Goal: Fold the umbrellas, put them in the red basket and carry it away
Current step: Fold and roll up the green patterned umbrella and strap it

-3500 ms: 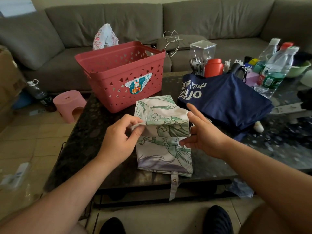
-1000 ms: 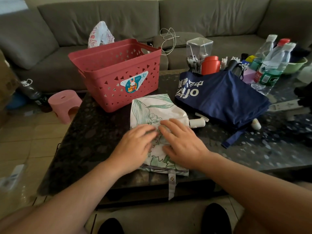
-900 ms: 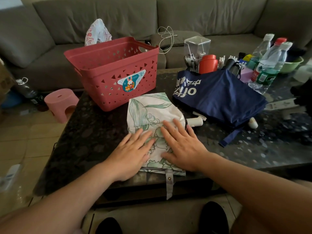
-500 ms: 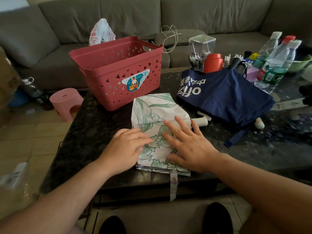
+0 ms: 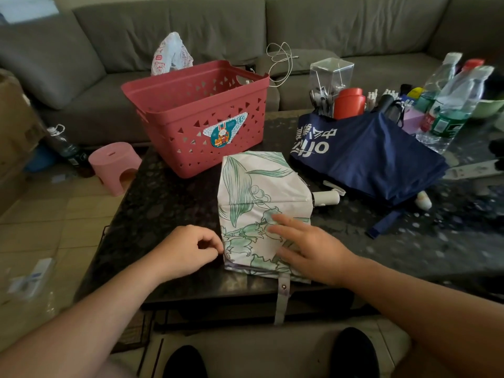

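Grey sofa cushions [image 5: 191, 28] fill the far side of the head view, and nearer us a dark speckled table [image 5: 163, 203] carries everything. At 12 o'clock from our hands the red basket [image 5: 201, 115] stands upright. Just beside it at 1 o'clock lies the blue umbrella [image 5: 365, 156], folded flat with white lettering, bottles [image 5: 450, 102] crowding behind it. The floral umbrella [image 5: 259, 186] lies flat at the table's near edge, its strap [image 5: 282, 298] hanging over the rim and its white handle [image 5: 327, 198] poking out toward 3 o'clock. Our right hand [image 5: 308, 249] rests on the fabric with fingers straight and spread, as it did half a second ago. Our left hand [image 5: 188, 249] has slid off the cloth since then: it now sits at the umbrella's 9 o'clock edge with fingers curled, thumb and forefinger pinching the fabric's border. A pink stool [image 5: 116, 166] stands on the floor at 10 o'clock.
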`<control>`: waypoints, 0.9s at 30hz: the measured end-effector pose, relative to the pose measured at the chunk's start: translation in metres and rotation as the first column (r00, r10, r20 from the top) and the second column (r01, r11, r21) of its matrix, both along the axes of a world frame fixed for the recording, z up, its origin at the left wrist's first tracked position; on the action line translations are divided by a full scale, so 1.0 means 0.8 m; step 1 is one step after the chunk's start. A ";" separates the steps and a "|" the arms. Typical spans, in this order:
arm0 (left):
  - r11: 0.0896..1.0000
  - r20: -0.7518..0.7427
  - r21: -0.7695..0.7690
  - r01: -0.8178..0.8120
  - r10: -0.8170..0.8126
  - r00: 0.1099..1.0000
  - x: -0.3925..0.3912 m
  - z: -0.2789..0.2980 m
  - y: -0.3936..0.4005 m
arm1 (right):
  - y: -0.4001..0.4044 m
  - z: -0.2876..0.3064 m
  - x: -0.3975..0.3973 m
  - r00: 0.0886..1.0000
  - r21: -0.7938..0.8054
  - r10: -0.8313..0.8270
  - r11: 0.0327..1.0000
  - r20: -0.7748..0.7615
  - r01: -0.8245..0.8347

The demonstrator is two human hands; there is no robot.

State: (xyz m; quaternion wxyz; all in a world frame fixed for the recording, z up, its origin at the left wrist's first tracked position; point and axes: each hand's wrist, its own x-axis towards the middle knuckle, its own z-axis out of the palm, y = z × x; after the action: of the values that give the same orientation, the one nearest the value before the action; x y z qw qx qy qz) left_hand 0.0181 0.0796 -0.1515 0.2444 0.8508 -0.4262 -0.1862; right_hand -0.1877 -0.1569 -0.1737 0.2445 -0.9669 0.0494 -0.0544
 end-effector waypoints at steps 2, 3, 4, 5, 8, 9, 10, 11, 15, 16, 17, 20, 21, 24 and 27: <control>1.000 -0.079 0.004 -0.002 0.002 0.997 -0.007 0.001 0.000 | -0.002 -0.002 0.003 0.988 -0.081 -0.011 0.996 0.157 0.024; 1.000 -0.117 -0.014 -0.009 0.008 0.993 -0.009 0.001 0.000 | 0.001 -0.001 0.004 0.975 -0.141 0.025 0.990 0.219 0.006; 0.999 -0.147 -0.038 -0.018 0.012 0.989 -0.011 0.002 0.000 | 0.006 0.000 0.004 0.962 -0.207 0.083 0.978 0.261 -0.028; 0.998 -0.164 -0.062 -0.025 0.015 0.986 -0.013 0.004 0.000 | 0.011 0.001 0.005 0.951 -0.266 0.147 0.961 0.271 -0.072; 0.992 -0.154 -0.125 -0.020 0.000 0.988 -0.016 0.004 0.005 | 0.026 0.002 0.005 0.946 -0.318 0.246 0.932 0.209 -0.172; 0.991 -0.149 -0.135 -0.012 -0.008 0.989 -0.016 0.003 0.007 | 0.029 0.000 0.005 0.948 -0.314 0.249 0.932 0.198 -0.179; 0.991 -0.137 -0.136 -0.002 -0.017 0.990 -0.017 0.002 0.010 | 0.031 -0.001 0.006 0.950 -0.303 0.241 0.937 0.197 -0.175; 0.991 -0.115 -0.133 0.006 -0.022 0.993 -0.017 0.000 0.011 | 0.033 -0.002 0.007 0.952 -0.290 0.230 0.943 0.203 -0.165; 0.992 -0.010 -0.120 -0.037 0.036 0.999 -0.020 -0.006 0.014 | 0.033 -0.006 0.013 0.949 -0.276 0.210 0.951 0.234 -0.143; 0.989 -0.005 -0.139 -0.046 0.046 0.999 -0.021 -0.006 0.014 | 0.033 -0.007 0.014 0.949 -0.272 0.212 0.951 0.235 -0.145; 0.986 -0.018 -0.160 -0.051 0.049 0.999 -0.021 -0.006 0.014 | 0.033 -0.008 0.015 0.948 -0.269 0.215 0.951 0.234 -0.150; 0.985 -0.093 -0.167 -0.041 0.025 0.995 -0.020 -0.010 0.014 | 0.032 -0.008 0.017 0.949 -0.257 0.230 0.951 0.215 -0.172; 0.988 -0.101 -0.150 -0.040 0.025 0.995 -0.022 -0.011 0.013 | 0.032 -0.007 0.016 0.950 -0.251 0.232 0.952 0.209 -0.177; 0.984 -0.169 -0.154 -0.085 0.058 0.984 -0.027 -0.016 0.007 | 0.032 -0.005 0.015 0.954 -0.242 0.231 0.953 0.193 -0.182; 0.976 -0.279 -0.187 -0.115 0.060 0.958 -0.032 -0.018 0.004 | 0.033 -0.004 0.014 0.954 -0.251 0.230 0.951 0.193 -0.179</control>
State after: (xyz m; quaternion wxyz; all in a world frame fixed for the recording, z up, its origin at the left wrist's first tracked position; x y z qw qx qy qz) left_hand -0.0074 0.0827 -0.1656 0.3936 0.8061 -0.3670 -0.2462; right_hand -0.1764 -0.1307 -0.1766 0.1390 -0.9765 -0.0857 -0.1404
